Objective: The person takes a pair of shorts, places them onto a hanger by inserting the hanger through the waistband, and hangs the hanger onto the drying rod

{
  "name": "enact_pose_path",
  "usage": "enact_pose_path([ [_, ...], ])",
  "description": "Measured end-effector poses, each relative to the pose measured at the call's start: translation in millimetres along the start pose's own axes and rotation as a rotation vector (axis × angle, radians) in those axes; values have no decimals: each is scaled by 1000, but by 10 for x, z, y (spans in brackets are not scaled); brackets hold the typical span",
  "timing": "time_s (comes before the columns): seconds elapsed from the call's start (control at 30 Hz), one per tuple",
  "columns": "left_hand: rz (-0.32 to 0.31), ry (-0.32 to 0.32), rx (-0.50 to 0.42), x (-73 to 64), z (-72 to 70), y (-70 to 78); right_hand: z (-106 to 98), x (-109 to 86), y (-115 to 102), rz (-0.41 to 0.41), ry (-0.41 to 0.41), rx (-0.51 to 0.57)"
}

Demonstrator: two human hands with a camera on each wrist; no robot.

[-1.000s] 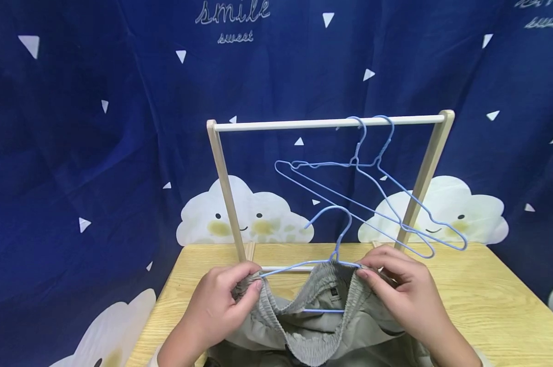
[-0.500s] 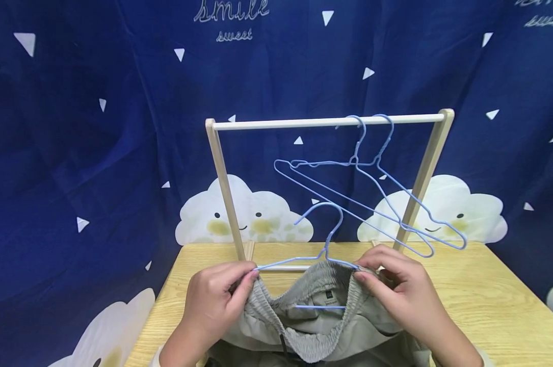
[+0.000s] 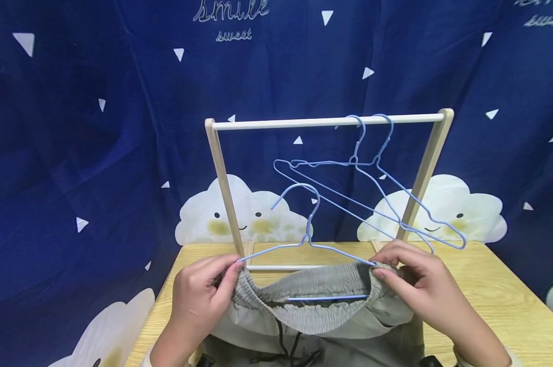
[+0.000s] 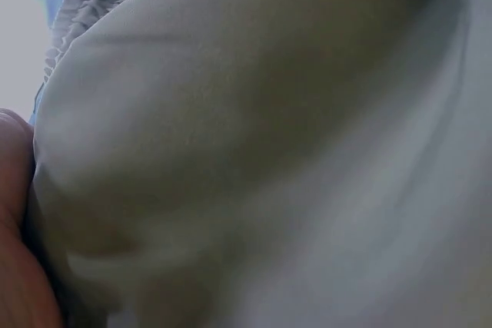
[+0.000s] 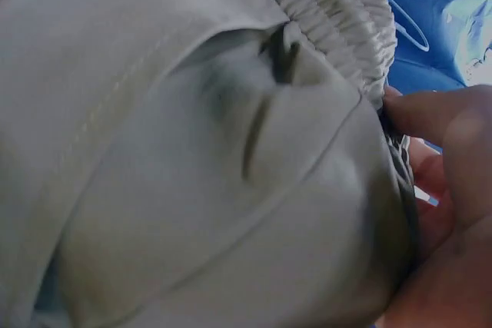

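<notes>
A pair of grey drawstring pants (image 3: 331,318), with an elastic waistband and black cords, hangs between my hands in the head view. A blue wire hanger (image 3: 310,221) is inside the waist, its hook standing up and its bottom bar crossing the opening. At the left end of the waistband, my left hand (image 3: 200,293) pinches cloth and hanger arm between thumb and fingers. My right hand (image 3: 418,285) grips the opposite end the same way. Grey cloth fills most of both wrist views, with part of the right hand (image 5: 453,182) at the right edge.
Behind the hands, a small wooden rack (image 3: 281,124) with a white rod stands on the light wood table (image 3: 496,295). Two blue hangers (image 3: 390,137) hang on the rod's right half. A dark blue curtain (image 3: 97,153) with clouds and triangles covers the background.
The hands have moved apart, stretching the waistband wider. The held hanger has shifted left and up, more of its arms showing above the cloth.
</notes>
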State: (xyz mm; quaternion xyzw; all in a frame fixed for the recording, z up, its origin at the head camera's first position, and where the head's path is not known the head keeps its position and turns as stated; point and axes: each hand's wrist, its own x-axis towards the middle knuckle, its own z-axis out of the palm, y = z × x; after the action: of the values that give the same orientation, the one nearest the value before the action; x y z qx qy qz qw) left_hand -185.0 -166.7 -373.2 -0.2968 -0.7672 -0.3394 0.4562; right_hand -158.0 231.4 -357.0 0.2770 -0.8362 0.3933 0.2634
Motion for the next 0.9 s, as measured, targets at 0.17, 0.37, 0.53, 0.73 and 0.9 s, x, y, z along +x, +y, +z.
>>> enact_pose_path([
  [0.17,-11,14,-20,7,-11,-2,-83,11,24,-70,-16,-9],
  [0.37,-18,20,-30,21,-8,23,-199,11,45,-127,14,-70],
  [0.53,-30,37,-51,32,-16,31,-176,31,77,-201,60,-66],
  [0.73,-42,22,-68,30,-27,7,-97,34,69,-192,111,-25],
  [0.9,-84,-31,-77,32,-37,-26,-55,9,64,-156,155,-1],
])
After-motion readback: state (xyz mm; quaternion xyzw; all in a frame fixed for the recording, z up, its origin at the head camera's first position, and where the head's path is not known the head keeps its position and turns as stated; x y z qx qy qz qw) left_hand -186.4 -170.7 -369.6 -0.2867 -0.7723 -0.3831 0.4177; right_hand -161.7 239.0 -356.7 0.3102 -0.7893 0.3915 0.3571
